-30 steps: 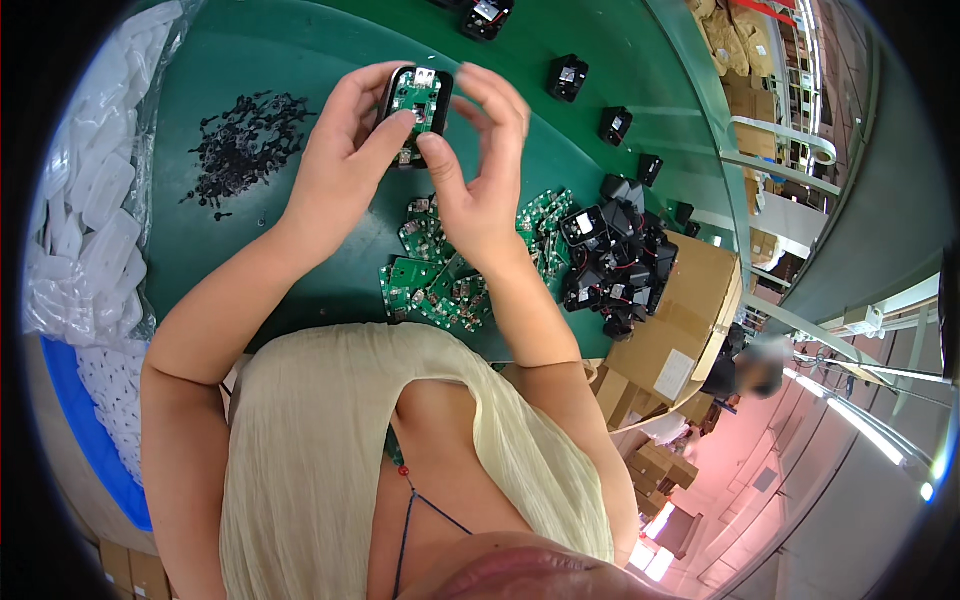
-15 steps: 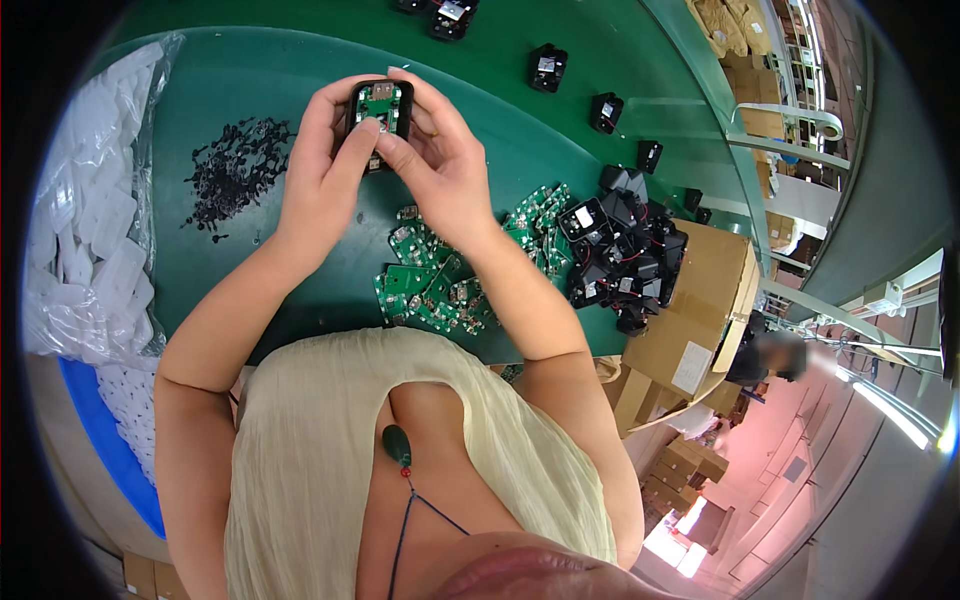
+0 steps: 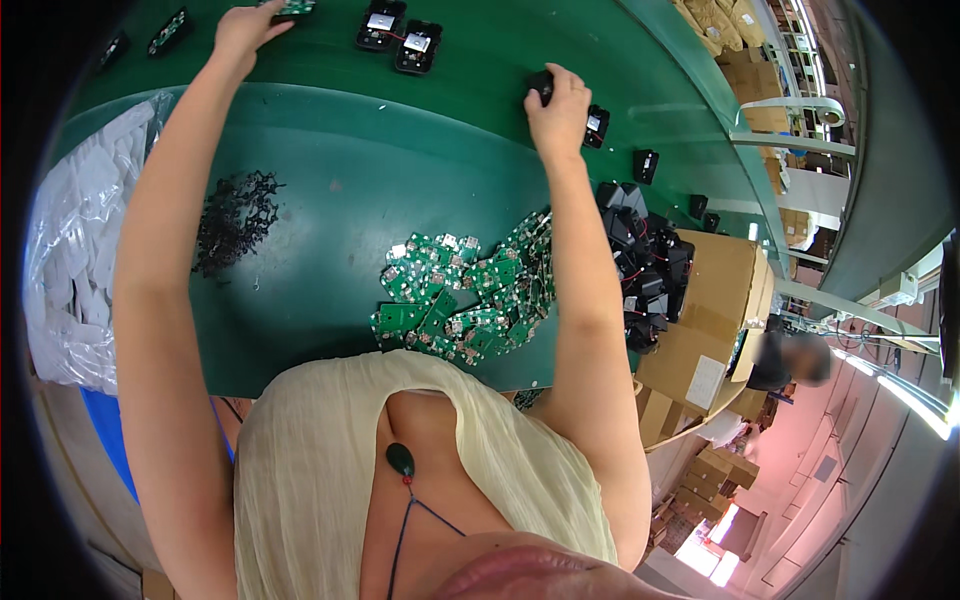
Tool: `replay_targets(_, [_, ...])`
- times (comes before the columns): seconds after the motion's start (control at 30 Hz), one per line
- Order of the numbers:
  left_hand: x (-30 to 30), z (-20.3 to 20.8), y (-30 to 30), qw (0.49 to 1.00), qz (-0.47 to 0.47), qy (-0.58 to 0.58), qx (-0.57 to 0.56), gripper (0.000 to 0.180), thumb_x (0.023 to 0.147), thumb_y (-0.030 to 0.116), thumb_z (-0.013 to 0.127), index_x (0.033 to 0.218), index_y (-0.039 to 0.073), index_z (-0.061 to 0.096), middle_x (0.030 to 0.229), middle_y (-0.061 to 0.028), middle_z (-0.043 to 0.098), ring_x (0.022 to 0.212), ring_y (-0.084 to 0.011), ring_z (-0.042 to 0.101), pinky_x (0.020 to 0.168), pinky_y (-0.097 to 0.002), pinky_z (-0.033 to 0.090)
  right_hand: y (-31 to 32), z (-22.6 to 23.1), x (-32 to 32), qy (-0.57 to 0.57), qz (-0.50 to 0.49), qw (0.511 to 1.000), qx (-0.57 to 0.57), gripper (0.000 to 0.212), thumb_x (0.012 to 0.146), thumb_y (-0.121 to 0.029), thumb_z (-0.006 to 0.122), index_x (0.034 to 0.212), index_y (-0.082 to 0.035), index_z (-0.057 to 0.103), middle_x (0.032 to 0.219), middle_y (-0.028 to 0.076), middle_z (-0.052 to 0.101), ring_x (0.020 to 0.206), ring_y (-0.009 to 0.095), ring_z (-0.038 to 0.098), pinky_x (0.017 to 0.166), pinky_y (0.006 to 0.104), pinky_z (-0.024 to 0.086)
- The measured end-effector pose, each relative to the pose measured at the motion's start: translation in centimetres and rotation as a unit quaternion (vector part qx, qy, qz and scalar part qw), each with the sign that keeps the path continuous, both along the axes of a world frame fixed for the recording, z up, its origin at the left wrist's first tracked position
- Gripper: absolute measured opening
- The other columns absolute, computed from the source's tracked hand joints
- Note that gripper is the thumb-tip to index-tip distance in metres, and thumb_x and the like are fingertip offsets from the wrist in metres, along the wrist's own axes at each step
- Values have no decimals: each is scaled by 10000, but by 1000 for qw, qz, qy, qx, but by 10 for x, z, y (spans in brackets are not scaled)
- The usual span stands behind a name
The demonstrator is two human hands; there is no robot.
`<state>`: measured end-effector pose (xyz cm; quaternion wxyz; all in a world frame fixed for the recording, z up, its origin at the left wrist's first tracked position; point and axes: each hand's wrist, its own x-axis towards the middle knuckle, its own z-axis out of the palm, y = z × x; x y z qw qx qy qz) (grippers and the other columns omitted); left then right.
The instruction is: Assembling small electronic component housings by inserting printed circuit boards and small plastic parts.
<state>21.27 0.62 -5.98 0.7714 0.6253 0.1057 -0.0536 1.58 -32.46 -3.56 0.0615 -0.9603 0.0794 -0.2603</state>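
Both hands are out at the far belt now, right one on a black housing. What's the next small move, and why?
Probably close the right hand on the black housing and draw it back toward the pile of green circuit boards. The fingers already cover it, while the left hand sits on a green board piece at the far edge.

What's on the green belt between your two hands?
Head view: two open black plastic casings lie between the left hand and the right hand.
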Motion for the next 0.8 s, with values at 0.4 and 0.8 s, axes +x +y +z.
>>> replay_targets(0.4, [-24, 46, -16, 712, 106, -357, 595, 354, 728, 117, 597, 1055, 36, 487, 1097, -200, 466, 955, -357, 485, 819, -414, 426, 66, 18, 37, 75, 14, 996, 53, 574, 749, -407, 651, 1207, -108, 473, 1177, 142, 500, 1065, 298, 488, 858, 404, 430])
replay_targets(0.8, [2, -17, -91, 668, -250, -398, 576, 229, 733, 135, 616, 942, 44, 592, 867, -185, 604, 853, -343, 573, 787, -411, 450, 47, -12, 45, 20, 11, 987, 160, 269, 714, -47, 593, 977, -7, 557, 688, 126, 631, 652, 287, 628, 652, 365, 503])
